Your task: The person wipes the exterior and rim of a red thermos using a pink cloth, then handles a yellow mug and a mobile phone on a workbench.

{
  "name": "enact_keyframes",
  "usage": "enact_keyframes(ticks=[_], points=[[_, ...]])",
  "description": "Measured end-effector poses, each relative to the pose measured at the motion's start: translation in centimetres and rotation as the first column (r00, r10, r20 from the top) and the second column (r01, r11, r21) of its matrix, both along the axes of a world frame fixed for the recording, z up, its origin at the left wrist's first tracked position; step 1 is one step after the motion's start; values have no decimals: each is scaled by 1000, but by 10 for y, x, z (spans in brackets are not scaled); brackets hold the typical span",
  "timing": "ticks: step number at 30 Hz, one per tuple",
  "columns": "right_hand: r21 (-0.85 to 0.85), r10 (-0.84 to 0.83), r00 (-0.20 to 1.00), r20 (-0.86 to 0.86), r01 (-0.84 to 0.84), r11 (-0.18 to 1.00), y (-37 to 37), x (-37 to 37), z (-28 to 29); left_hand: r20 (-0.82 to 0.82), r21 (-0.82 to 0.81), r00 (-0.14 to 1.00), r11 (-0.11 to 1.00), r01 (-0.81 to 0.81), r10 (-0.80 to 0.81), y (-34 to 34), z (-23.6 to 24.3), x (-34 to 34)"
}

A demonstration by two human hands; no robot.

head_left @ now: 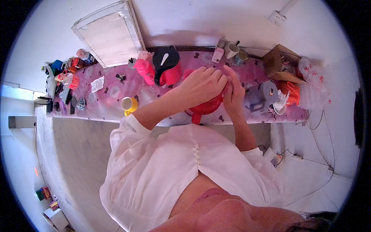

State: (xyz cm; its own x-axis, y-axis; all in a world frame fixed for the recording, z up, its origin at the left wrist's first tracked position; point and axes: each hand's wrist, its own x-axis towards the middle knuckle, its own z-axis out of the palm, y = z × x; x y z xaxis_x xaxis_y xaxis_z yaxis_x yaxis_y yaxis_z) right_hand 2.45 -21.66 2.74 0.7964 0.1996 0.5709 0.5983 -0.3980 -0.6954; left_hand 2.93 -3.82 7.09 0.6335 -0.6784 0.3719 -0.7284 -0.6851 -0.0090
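Observation:
A red jug stands at the near edge of the table, its handle pointing toward me. My left hand lies across its top with the fingers curled over. Against the jug's right side rests my right hand, thumb and fingers bent around its upper edge. Both hands hide most of the jug's top, so whether a lid sits there is unclear. To the left of my left forearm is a yellow mug. Behind that arm stand a red electric kettle with a black top and handle, and a pink bottle.
A pink flowered cloth covers the table. On the right are a grey appliance, a cardboard box, an orange packet and clear plastic bags. Mugs stand at the back. A framed panel leans on the wall.

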Motion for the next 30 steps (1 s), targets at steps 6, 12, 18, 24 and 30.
enact_keyframes(ticks=[6, 12, 18, 24, 30], points=[[-64, -42, 996, 85, 48, 997, 3, -1, 0, -142, -199, 988, 980, 33, -62, 25, -11, 3], [-4, -46, 998, -50, 46, 999, -1, -3, 6, -517, -611, 842, 755, -236, -155, 65, -50, -3], [-9, -25, 999, 36, 25, 1000, 8, 6, 5, -529, -844, 765, 321, -429, -367, 64, -113, -15], [-53, -14, 997, 72, 18, 998, 4, 6, 3, -482, -652, 867, 714, -255, -130, 59, -37, -9], [-52, -15, 999, -42, 13, 999, 5, 0, 6, -105, -209, 993, 977, 26, -49, 15, -2, 7]])
